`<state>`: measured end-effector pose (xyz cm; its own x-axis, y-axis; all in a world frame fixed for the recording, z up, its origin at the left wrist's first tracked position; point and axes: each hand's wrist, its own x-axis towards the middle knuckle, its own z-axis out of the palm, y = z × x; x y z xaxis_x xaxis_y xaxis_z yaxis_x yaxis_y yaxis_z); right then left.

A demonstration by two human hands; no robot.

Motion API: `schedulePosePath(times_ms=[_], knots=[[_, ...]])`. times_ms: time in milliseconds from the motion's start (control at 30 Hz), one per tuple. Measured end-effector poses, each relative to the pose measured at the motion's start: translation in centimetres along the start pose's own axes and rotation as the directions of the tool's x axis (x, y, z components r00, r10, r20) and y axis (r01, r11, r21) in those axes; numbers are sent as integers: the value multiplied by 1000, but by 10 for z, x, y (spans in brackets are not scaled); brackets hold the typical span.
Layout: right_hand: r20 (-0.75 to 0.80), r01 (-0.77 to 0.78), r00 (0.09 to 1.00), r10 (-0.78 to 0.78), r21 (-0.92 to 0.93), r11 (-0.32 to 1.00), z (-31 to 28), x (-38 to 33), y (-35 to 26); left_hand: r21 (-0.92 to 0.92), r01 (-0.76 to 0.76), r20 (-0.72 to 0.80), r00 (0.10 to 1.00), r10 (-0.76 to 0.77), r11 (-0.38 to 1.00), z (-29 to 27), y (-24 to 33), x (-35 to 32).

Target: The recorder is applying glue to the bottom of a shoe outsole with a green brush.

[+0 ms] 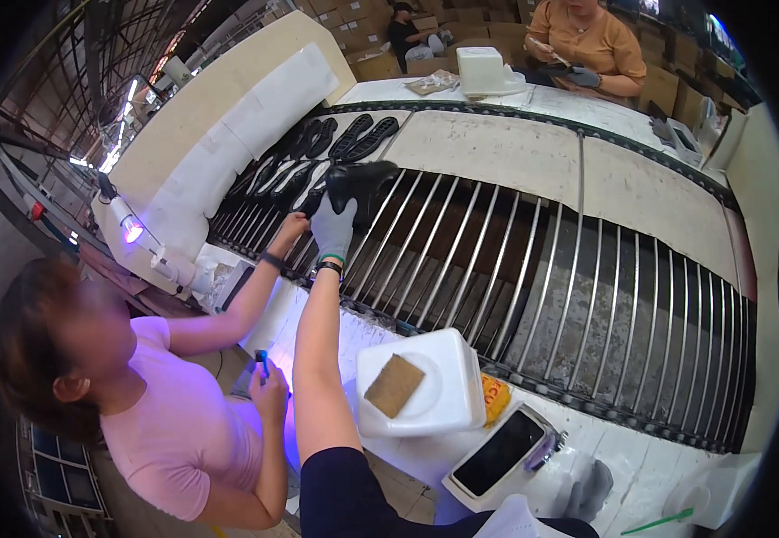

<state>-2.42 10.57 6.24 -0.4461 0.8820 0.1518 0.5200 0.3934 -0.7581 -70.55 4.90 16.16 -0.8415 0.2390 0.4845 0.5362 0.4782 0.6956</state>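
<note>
My left hand, in a light grey glove, is closed on a black shoe over the conveyor's metal rods. A watch and a green band circle that wrist. Just left of the shoe, several black shoe soles, some with white inner faces, lie in rows. A co-worker's bare hand is right beside my glove, above the soles' near end. That co-worker's other hand grips a small dark, blue-lit item. My right hand does not show.
On the near ledge are an upturned white tub with a brown pad, a yellow packet, a phone and a grey glove. A purple lamp stands left. Another person works across the conveyor.
</note>
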Motion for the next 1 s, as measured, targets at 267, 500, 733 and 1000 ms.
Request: schedulePosePath(times_ms=[267, 500, 733, 1000], knots=[[-12, 157, 987, -157, -33, 987, 6, 6, -9, 641, 20, 405, 840, -360, 767, 24, -124, -21], [29, 83, 996, -80, -91, 992, -5, -1, -10, 514, -715, 805, 593, 20, 474, 0, 16, 27], [-418, 51, 908, -26, 49, 998, -90, 141, 30, 85, -514, 745, 602, 288, 854, -24, 239, -94], [-401, -512, 853, 333, -525, 680, -305, 356, 179, -59, -709, 895, 274, 351, 703, -70, 344, -201]])
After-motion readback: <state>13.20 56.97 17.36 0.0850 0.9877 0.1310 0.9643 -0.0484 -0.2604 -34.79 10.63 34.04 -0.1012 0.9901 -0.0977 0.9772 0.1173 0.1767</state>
